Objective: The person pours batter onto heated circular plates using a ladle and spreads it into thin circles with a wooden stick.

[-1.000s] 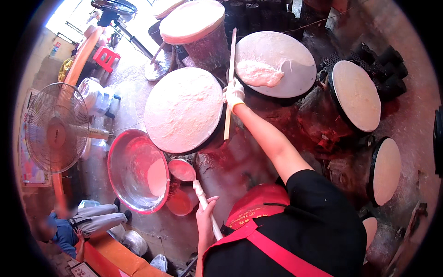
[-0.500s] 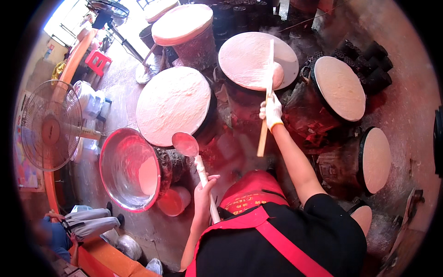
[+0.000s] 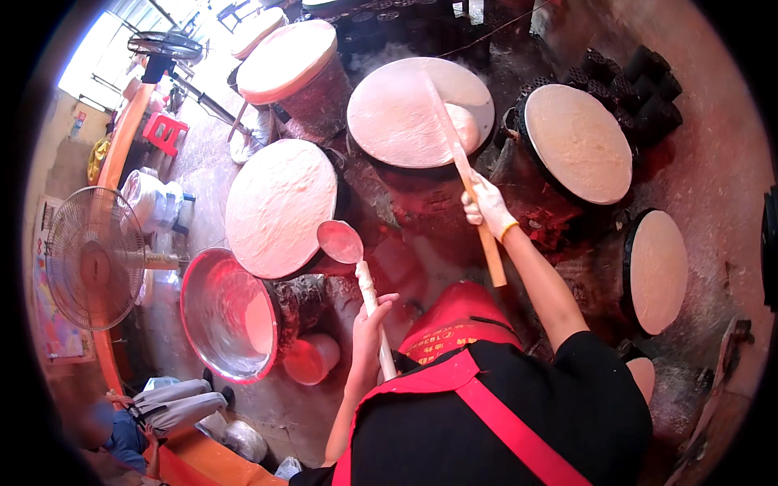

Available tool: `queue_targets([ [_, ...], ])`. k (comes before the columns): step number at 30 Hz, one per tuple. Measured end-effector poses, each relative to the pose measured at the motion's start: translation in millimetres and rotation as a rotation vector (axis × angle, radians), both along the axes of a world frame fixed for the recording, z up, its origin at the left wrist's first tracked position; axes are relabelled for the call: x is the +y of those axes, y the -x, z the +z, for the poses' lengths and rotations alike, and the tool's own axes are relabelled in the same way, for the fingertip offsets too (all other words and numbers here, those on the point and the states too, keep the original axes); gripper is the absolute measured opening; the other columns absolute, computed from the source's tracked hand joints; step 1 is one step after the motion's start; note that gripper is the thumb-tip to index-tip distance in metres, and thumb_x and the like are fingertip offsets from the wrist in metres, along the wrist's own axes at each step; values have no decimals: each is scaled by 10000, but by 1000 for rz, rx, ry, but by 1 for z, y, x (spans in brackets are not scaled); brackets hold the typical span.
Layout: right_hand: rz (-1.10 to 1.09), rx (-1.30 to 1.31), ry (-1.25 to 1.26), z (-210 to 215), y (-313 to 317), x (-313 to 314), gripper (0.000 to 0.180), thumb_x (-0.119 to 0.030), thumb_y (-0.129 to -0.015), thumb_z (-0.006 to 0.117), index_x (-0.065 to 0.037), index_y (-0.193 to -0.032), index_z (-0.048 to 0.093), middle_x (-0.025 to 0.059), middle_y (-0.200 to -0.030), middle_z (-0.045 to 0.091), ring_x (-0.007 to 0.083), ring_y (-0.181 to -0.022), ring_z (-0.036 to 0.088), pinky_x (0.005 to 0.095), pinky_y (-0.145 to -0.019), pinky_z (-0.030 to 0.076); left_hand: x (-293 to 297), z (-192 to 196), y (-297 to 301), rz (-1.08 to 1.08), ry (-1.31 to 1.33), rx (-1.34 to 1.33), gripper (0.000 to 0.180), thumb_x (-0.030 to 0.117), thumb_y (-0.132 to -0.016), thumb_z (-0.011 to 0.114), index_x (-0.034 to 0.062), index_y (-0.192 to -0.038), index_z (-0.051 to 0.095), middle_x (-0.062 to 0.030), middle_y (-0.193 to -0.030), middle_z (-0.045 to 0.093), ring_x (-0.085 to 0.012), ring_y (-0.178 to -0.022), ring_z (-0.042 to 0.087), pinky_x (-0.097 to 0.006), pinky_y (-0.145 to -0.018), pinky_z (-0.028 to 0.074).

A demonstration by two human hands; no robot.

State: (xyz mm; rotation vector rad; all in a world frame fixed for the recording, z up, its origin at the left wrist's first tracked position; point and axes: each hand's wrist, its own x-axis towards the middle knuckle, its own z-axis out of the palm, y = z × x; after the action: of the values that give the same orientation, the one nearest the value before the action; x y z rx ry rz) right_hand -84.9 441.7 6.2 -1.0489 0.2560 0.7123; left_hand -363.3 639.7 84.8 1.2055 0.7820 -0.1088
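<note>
My right hand (image 3: 489,202), in a white glove, is closed round a long flat wooden stick (image 3: 491,253). The stick's far part lies over a round pan (image 3: 481,97) coated with pale batter (image 3: 389,109). Right beside the stick is a smooth rounded mound of batter (image 3: 465,128). My bare left hand (image 3: 369,336) holds a ladle (image 3: 339,241) by its long, pale wrapped handle. The ladle's bowl is up, close to the right edge of another round pale sheet (image 3: 279,206) on the left. How much the bowl holds, I cannot tell.
More batter-covered round pans stand at right (image 3: 577,144) and far right (image 3: 658,271). A wide metal basin (image 3: 215,316) and a red bucket (image 3: 312,359) are at left. Dark cylindrical briquettes (image 3: 652,121) sit far right. A fan (image 3: 96,259) and a seated person (image 3: 134,433) are left.
The stick has swung from nearly upright to leaning left at its far end, and my right hand has shifted right. My left hand still holds the ladle. The whole view has shifted slightly.
</note>
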Motion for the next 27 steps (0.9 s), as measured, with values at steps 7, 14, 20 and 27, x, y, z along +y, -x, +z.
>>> queue_targets([
  [7,403,-91,121,4,-15,-57,478,-419,-937,516,-248,-1376,436,-25,-614,459,35,-384,311,198,-340,254,-34,8,-44,126,16,-14,308,155,-882,595,-23,-1133,581,-74,-1068,626,-98,-1030,517,-250,-917,373],
  [14,218,-320,281,6,-129,-71,453,-373,-949,503,-240,-1379,445,-39,-575,424,59,-371,313,227,-328,258,-77,19,-84,258,135,-3,188,134,-903,591,8,-1042,613,-20,-766,572,-79,-624,537,-172,-552,430],
  [20,421,-536,405,34,-103,-20,395,-236,-927,519,-213,-1320,528,-59,-567,410,56,-414,329,243,-357,296,-86,39,-100,269,-5,-28,154,169,-924,583,42,-1007,555,-4,-653,528,-39,-428,395,-178,-359,273],
  [27,-190,-215,253,12,-54,-34,376,-248,-929,567,-193,-1301,549,-88,-559,410,31,-380,328,215,-332,282,-70,23,-106,257,100,-75,181,158,-921,583,48,-1052,526,-15,-714,540,-58,-511,458,-173,-404,333],
])
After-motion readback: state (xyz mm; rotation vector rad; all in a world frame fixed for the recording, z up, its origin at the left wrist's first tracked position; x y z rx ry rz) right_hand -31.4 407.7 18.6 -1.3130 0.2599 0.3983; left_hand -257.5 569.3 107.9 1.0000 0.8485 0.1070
